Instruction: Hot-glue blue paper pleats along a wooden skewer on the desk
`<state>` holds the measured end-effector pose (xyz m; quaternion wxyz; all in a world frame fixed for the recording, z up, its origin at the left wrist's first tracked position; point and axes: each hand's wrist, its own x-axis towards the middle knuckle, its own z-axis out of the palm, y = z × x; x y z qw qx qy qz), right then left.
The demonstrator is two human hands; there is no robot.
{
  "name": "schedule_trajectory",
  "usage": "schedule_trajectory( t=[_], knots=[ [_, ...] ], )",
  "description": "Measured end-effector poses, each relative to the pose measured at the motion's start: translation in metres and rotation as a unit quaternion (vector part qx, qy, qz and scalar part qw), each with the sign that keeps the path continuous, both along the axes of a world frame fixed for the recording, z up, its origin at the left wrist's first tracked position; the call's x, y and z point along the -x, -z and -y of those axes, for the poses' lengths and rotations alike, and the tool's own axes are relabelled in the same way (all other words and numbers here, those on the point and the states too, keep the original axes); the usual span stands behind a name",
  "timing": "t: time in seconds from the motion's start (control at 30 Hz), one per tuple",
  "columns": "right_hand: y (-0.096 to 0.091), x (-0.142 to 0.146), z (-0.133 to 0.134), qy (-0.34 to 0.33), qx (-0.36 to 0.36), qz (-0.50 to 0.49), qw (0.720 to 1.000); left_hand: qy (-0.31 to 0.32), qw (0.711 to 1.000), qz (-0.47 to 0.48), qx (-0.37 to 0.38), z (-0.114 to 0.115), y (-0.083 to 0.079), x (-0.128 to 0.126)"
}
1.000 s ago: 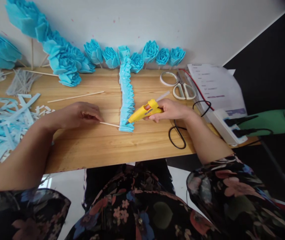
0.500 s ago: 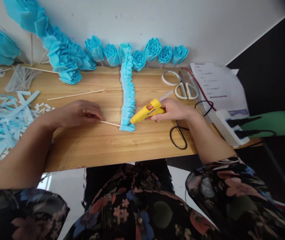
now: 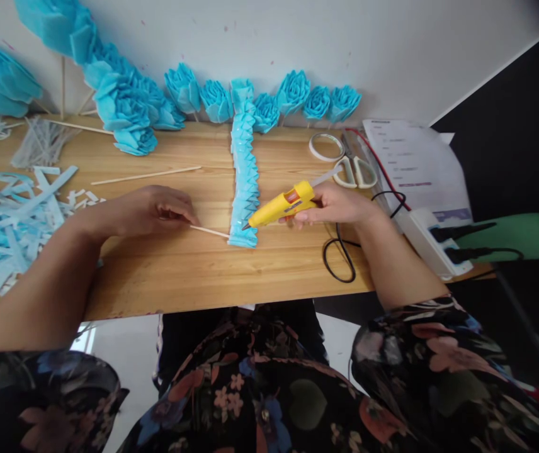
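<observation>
My right hand [image 3: 330, 204] is closed around a yellow hot glue gun [image 3: 281, 204], its nozzle tip over the near end of a long pleated strip of light-blue material [image 3: 245, 170]. A clear glue stick [image 3: 327, 175] pokes out of the gun's back. Pinched in my left hand [image 3: 165, 211] is a thin wooden stick [image 3: 210, 232], whose far tip meets the strip's near end. The strip lies on the wooden table [image 3: 170, 270], running away from me toward the wall. Whether the nozzle touches the strip, I cannot tell.
Blue paper-like flowers [image 3: 182, 88] on sticks line the wall. Offcut strips [image 3: 14, 220] pile up at left, near a loose stick [image 3: 147, 175]. On the right are scissors [image 3: 355, 171], a tape roll [image 3: 326, 146], papers [image 3: 420, 170], a power strip [image 3: 434, 242] and a black cord [image 3: 340, 258].
The glue gun's tip has lifted slightly and moved a little away from me along the strip. My left hand still holds the stick at the strip's end.
</observation>
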<state>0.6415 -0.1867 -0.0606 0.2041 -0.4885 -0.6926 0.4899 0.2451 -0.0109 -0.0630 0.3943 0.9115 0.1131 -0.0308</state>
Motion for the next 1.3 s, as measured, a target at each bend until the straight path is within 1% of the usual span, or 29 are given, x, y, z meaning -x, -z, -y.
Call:
schedule_trajectory(
  t=[0.1,0.2,0.37,0.53,0.63,0.73,0.9,0.97,1.07,1.13,1.2,1.3],
  knots=[
    [0.000,0.001,-0.001,-0.008,0.002,0.045,0.999,0.012,1.000,0.019,-0.009,-0.002,0.003,0.001],
    [0.003,0.001,-0.002,-0.011,-0.002,0.055,0.998,0.024,0.999,0.040,-0.018,-0.005,0.008,0.003],
    [0.007,-0.002,-0.002,-0.010,-0.002,0.042,0.999,0.025,0.998,0.049,-0.021,-0.005,0.011,0.003],
    [0.007,-0.002,-0.003,-0.007,-0.009,0.054,0.998,0.033,0.998,0.057,-0.010,-0.006,0.012,0.005],
    [0.009,-0.002,-0.004,-0.006,-0.005,0.051,0.999,0.041,0.997,0.060,-0.018,-0.007,0.012,0.006],
    [0.010,-0.003,-0.004,-0.005,-0.011,0.028,1.000,0.047,0.997,0.064,-0.024,-0.008,0.012,0.006],
    [0.008,-0.005,-0.003,0.015,-0.026,-0.042,0.999,0.049,0.996,0.065,-0.022,-0.007,0.010,0.005],
    [0.005,-0.004,-0.002,0.019,-0.026,-0.024,0.999,0.049,0.996,0.065,-0.021,-0.007,0.010,0.005],
    [0.002,0.001,-0.001,0.014,-0.020,0.032,0.999,0.050,0.996,0.074,-0.023,-0.007,0.012,0.006],
    [0.002,0.003,0.000,0.012,-0.017,0.048,0.999,0.053,0.995,0.081,-0.023,-0.007,0.012,0.006],
    [0.004,0.002,0.000,0.013,-0.014,0.045,0.999,0.053,0.995,0.083,-0.022,-0.008,0.012,0.006],
    [0.008,-0.003,-0.002,0.020,-0.020,0.007,1.000,0.050,0.996,0.073,-0.020,-0.008,0.011,0.005]
  ],
)
